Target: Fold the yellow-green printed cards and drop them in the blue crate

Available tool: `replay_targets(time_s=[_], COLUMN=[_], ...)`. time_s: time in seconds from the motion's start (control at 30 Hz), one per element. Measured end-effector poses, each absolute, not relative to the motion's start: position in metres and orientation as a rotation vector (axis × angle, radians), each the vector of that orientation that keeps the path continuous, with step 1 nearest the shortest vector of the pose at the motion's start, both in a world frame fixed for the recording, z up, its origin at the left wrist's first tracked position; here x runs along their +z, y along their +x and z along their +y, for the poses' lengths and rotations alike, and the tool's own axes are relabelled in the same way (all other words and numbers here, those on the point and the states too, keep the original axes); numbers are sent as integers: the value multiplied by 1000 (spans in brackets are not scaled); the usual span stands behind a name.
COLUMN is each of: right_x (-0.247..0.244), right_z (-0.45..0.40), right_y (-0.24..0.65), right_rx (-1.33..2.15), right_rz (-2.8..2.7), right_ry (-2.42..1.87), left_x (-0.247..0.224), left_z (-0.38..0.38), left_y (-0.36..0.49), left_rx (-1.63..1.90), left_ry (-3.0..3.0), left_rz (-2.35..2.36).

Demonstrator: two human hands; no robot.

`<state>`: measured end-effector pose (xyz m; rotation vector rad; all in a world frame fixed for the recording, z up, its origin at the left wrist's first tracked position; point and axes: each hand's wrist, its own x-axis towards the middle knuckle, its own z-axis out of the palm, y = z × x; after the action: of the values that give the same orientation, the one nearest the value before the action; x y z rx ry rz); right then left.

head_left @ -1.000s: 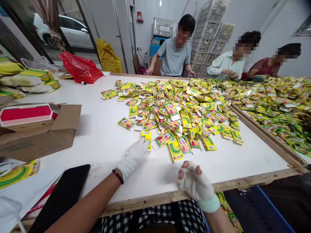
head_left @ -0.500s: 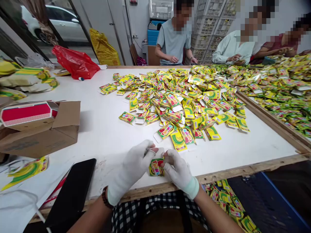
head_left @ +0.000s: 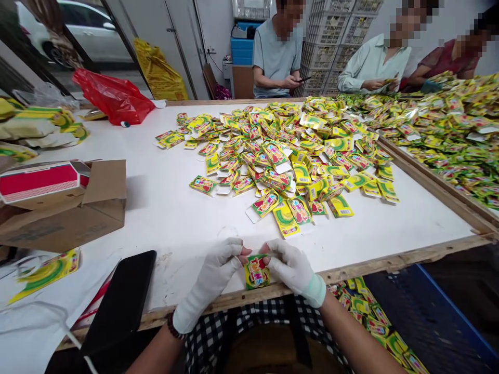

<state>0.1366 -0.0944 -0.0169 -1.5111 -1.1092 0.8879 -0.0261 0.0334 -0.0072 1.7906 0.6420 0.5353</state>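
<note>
Between my hands, at the front edge of the table, is a small green, yellow and red candy box point(head_left: 257, 272) with colourful lettering on its face. My left hand point(head_left: 218, 272), in a white glove with bare fingertips, pinches the box's upper left corner. Gloved the same way, my right hand point(head_left: 291, 267) grips its upper right side with thumb and fingers. The top end of the box is partly hidden by my fingers. Just beyond lie more boxes of the same kind, the nearest being a yellow one point(head_left: 286, 219) with its back up.
A large heap of boxes point(head_left: 273, 150) covers the table's middle. A wooden divider point(head_left: 429, 182) separates another pile. At left are a cardboard carton point(head_left: 105, 195), a black phone-like slab point(head_left: 122, 291) and a red bag point(head_left: 113, 98). Below right, a blue crate point(head_left: 448, 317) stands beside boxes. Several people sit opposite.
The white flap that stood up at the box's top no longer shows. My left fingers have come down to the box's corner. Across the table, a person now holds a phone.
</note>
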Motion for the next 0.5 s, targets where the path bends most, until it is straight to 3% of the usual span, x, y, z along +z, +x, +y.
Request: replay_targets(time_s=[0.33, 0.5], right_x=[-18, -1], right_z=[-88, -85], right_y=[142, 141], right_rx=[891, 696], right_rz=[-1066, -1289], right_ry=[-1401, -1454], left_x=[-14, -10], left_z=[25, 25], left_y=[-9, -17], left_rx=[575, 559], left_ry=[1492, 1739], left_rz=[662, 616])
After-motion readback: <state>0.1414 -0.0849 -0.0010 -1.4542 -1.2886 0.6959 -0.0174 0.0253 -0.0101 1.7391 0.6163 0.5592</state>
